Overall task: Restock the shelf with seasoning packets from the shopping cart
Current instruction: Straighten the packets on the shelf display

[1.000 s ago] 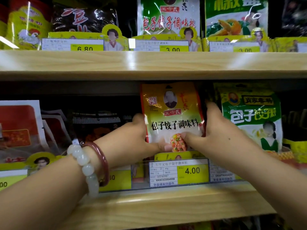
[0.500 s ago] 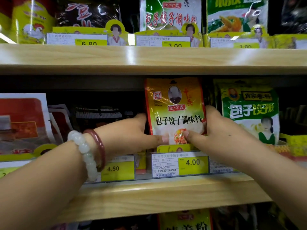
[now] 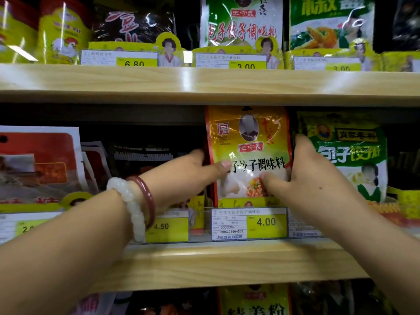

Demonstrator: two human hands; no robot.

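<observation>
Both hands, left hand and right hand, grip the yellow packet mid-frame on the middle shelf, now pushed further back upright above the 4.00 tag — placement nearly done.

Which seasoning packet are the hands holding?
The yellow-orange packet on the middle shelf, above the 4.00 price tag. The left hand and right hand grip its two sides. The green packet beside it goes unheld.
</observation>
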